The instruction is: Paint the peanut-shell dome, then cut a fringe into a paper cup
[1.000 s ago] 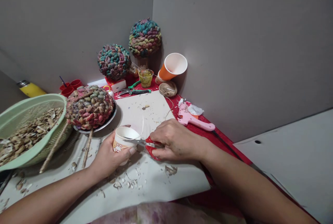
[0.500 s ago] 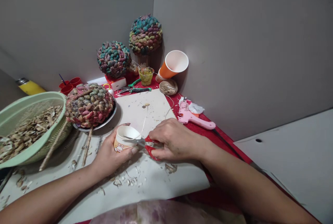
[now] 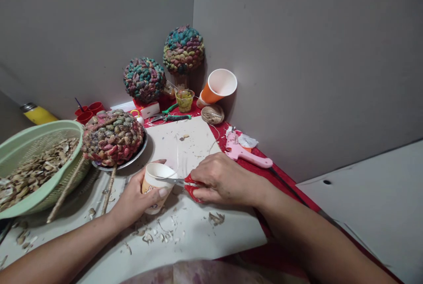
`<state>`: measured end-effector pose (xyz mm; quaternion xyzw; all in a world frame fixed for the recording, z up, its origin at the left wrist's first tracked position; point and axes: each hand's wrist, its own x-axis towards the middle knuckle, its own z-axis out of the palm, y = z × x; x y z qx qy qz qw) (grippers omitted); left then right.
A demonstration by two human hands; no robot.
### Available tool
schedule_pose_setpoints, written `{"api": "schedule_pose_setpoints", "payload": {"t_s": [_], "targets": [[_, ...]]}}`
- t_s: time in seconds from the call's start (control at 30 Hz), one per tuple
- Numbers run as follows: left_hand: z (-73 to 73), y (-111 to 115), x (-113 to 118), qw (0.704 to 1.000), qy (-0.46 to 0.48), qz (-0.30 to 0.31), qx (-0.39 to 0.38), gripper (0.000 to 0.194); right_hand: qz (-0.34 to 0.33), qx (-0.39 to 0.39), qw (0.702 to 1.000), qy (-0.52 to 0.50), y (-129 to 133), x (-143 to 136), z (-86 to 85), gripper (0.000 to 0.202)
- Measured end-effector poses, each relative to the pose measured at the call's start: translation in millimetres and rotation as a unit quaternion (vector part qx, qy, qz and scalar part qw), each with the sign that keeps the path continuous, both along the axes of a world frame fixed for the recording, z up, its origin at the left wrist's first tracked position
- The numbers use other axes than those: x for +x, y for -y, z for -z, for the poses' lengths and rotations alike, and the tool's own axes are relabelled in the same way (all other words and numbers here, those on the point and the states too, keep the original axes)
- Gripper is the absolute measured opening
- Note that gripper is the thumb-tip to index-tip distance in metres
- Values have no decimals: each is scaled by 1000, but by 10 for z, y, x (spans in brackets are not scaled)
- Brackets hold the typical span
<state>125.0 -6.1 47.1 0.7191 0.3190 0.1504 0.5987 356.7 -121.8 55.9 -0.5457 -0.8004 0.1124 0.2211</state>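
A small paper cup [image 3: 152, 189] with a cartoon print is held upright, slightly tilted, in my left hand [image 3: 137, 198], its fingers wrapped round it. My right hand [image 3: 216, 180] grips the red handles of a pair of scissors [image 3: 191, 189]. The scissor blades reach left to the cup's rim, one of them inside the mouth. From the rim near the blades a thin pale strip [image 3: 177, 156] curls upward, blurred. Scraps and shell bits [image 3: 161, 231] lie on the white board [image 3: 228, 226] below the hands.
At left are a green basket [image 3: 79, 143] of shells and a shell-covered ball [image 3: 114, 138] on a metal dish. Behind stand two more balls [image 3: 144, 79], an orange cup [image 3: 211, 92], twine [image 3: 212, 114] and green-handled pliers [image 3: 178, 117]. A pink glue gun [image 3: 249, 156] lies at right.
More of the cup's printed side and base now shows in my left hand. The scissors remain at its rim, and the strip stands straighter. The whole view has shifted slightly.
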Motion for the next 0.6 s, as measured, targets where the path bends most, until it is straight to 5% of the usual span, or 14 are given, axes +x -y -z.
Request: {"api": "schedule_pose_setpoints", "payload": {"t_s": [0.6], "targets": [[-33, 110, 69, 998, -26, -31, 37, 68, -12, 11, 1000, -23, -16, -34, 51, 26]]}}
